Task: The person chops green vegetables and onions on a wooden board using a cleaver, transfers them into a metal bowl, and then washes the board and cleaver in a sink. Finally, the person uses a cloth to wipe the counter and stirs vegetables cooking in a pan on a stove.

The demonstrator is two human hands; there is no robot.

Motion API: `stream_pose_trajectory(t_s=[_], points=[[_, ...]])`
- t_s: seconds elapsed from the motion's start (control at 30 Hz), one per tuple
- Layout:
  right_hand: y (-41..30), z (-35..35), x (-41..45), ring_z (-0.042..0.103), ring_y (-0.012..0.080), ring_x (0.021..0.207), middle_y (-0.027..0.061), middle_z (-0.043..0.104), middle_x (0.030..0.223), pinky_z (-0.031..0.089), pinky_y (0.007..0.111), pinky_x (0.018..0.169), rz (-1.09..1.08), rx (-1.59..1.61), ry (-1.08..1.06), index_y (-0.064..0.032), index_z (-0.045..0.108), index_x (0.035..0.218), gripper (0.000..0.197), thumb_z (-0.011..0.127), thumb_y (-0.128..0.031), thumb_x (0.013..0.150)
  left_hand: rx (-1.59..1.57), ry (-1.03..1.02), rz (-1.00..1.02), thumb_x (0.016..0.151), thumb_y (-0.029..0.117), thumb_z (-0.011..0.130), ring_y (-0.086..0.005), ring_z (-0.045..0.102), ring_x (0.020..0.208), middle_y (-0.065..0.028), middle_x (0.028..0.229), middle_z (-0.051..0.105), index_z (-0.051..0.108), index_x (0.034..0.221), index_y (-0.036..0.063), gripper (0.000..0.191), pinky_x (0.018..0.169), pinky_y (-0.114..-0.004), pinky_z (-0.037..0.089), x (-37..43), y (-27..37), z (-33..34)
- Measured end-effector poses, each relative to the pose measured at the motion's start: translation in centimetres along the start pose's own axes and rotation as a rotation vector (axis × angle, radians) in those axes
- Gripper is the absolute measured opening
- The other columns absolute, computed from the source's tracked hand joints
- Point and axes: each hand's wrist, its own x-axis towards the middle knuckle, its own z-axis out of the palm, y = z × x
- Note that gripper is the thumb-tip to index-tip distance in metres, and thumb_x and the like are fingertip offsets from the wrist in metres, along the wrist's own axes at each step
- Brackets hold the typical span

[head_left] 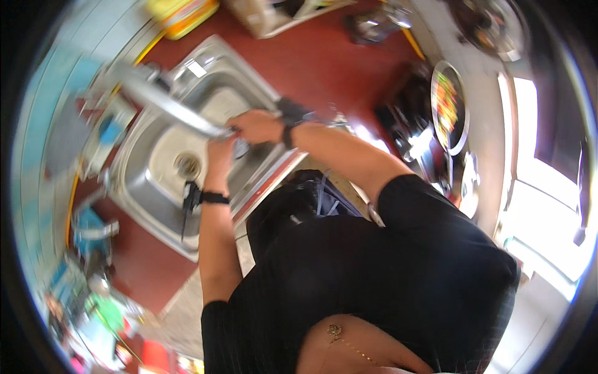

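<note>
My left hand [220, 156] and my right hand [258, 126] meet under the outlet of a metal faucet [173, 110], over a double-bowl stainless steel sink [125, 194]. Both hands are blurred, and their fingers overlap near the spout's tip. Just below the right hand shows a small, round, greyish shape [241, 148]; whether it is held or lies in the sink, I cannot tell. A round drain strainer [187, 166] sits in the nearer-left bowl, beside my left wrist. Each wrist wears a black strap with a dark device on it.
Red countertop [299, 61] surrounds the sink. A yellow container [182, 16] and a pale rack [268, 21] stand at the back. To the right is a black stove [406, 112] beside a pan of chopped vegetables [446, 105]. A blue item [88, 229] sits left.
</note>
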Motion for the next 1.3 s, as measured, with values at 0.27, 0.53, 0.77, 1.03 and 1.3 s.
stream_pose_trajectory(t_s=[0.27, 0.53, 0.77, 1.03, 1.3], points=[[-0.6, -1.8, -4.2, 0.065, 0.0364, 0.095, 0.0175, 0.069, 0.098, 0.051, 0.045, 0.081, 0.286, 0.319, 0.231, -0.0121, 0.068, 0.1, 0.025, 0.052, -0.017, 0.081, 0.544, -0.071, 0.034, 0.081, 0.04, 0.066, -0.0353, 0.06, 0.071, -0.0207, 0.069, 0.059, 0.06, 0.083, -0.0008, 0.041, 0.065, -0.045, 0.043, -1.6, -2.6, -1.8], [-0.3, 1.1, -4.0, 0.067, 0.0364, 0.082, 0.0257, 0.067, 0.091, 0.051, 0.043, 0.076, 0.232, 0.433, 0.187, -0.0072, 0.05, 0.126, 0.055, 0.063, -0.03, 0.077, -0.284, 0.087, 0.019, 0.088, 0.014, 0.066, -0.0068, 0.054, 0.069, 0.0003, 0.079, 0.064, 0.066, 0.101, 0.0008, 0.018, 0.061, -0.022, 0.044, -2.0, 0.7, -0.9], [2.1, 5.6, 0.7, 0.064, 0.0371, 0.077, 0.0192, 0.066, 0.081, 0.05, 0.043, 0.073, 0.161, 0.598, 0.328, -0.0024, 0.064, 0.095, 0.037, 0.062, -0.038, 0.085, 0.012, 0.613, 0.027, 0.09, 0.029, 0.059, -0.0269, 0.063, 0.096, -0.0156, 0.108, 0.064, 0.059, 0.12, 0.0045, 0.039, 0.08, -0.036, 0.051, -1.2, -3.0, 0.2], [-5.2, 7.9, -4.4, 0.06, 0.04, 0.089, 0.0281, 0.061, 0.092, 0.047, 0.045, 0.079, 0.089, 0.611, 0.39, 0.0066, 0.06, 0.093, 0.047, 0.064, -0.039, 0.085, -1.653, -0.13, -0.16, 0.093, 0.023, 0.053, -0.0262, 0.062, 0.092, -0.0128, 0.103, 0.063, 0.056, 0.112, 0.002, 0.028, 0.081, -0.04, 0.051, -2.0, -3.3, 3.1], [2.3, 9.5, 0.7, 0.052, 0.0383, 0.113, 0.027, 0.054, 0.123, 0.043, 0.044, 0.096, 0.167, -0.015, 0.352, -0.0031, 0.057, 0.119, 0.033, 0.053, -0.015, 0.088, -1.462, 0.182, -0.349, 0.099, 0.03, 0.047, -0.0238, 0.058, 0.096, -0.0113, 0.108, 0.059, 0.052, 0.119, 0.005, 0.032, 0.083, -0.038, 0.05, -2.1, 3.8, 6.1]])
